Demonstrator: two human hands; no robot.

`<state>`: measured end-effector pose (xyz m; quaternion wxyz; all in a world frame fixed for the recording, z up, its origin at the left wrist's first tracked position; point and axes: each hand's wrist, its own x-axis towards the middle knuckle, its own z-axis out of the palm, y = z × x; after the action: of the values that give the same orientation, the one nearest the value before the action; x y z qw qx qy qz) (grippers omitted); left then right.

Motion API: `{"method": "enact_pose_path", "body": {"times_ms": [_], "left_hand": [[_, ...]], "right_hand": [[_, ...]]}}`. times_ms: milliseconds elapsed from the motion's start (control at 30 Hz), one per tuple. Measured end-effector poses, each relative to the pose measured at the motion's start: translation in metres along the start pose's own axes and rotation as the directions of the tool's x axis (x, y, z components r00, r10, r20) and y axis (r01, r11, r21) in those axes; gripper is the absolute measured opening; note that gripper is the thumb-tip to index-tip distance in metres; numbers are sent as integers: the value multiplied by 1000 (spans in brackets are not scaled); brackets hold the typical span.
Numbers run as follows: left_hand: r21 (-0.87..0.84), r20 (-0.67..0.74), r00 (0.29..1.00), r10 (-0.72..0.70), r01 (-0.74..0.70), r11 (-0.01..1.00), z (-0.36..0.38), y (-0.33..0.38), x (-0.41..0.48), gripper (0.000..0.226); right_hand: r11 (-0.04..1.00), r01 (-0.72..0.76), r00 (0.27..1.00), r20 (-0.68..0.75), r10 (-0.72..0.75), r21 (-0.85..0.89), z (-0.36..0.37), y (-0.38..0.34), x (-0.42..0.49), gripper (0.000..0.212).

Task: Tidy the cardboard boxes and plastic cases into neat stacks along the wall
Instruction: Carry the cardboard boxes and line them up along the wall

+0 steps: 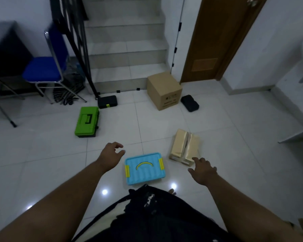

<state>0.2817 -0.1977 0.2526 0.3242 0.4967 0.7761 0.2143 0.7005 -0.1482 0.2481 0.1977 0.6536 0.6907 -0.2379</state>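
The blue case [144, 169] with yellow clips lies flat on the white floor [42, 154], right between the two hands. The left hand [112, 152] hangs just beside its far left corner, fingers loose and a bit bent, holding nothing. The right hand [202, 170] hangs off to the case's right, fingers spread, holding nothing too (neither hand seems to touch the case, though it is hard to be sure from above). Just past the right hand's fingertips sits a small cardboard box [184, 147] with shiny tape on top. Farther out from the left hand lies a green toolbox [87, 121], and beyond that a black case [107, 101] with a green clip, near the foot of the stairs [128, 49]. Well beyond the right hand stands a big cardboard box [164, 89], with a flat dark case [189, 103] just beside it. A blue chair [42, 69] stands far off to the left.
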Motion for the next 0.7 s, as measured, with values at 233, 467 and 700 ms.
{"method": "enact_pose_path", "body": {"times_ms": [233, 467, 700], "left_hand": [[-19, -86, 995, -44, 42, 999, -20, 34, 83, 25], [-34, -32, 997, -65, 64, 997, -27, 38, 149, 24], [25, 85, 994, 64, -66, 997, -81, 10, 283, 18]], "right_hand": [[996, 54, 998, 10, -54, 68, -71, -8, 102, 65], [990, 56, 998, 0, -57, 127, -101, -41, 166, 62], [980, 16, 999, -50, -6, 197, -148, -109, 239, 64]]}}
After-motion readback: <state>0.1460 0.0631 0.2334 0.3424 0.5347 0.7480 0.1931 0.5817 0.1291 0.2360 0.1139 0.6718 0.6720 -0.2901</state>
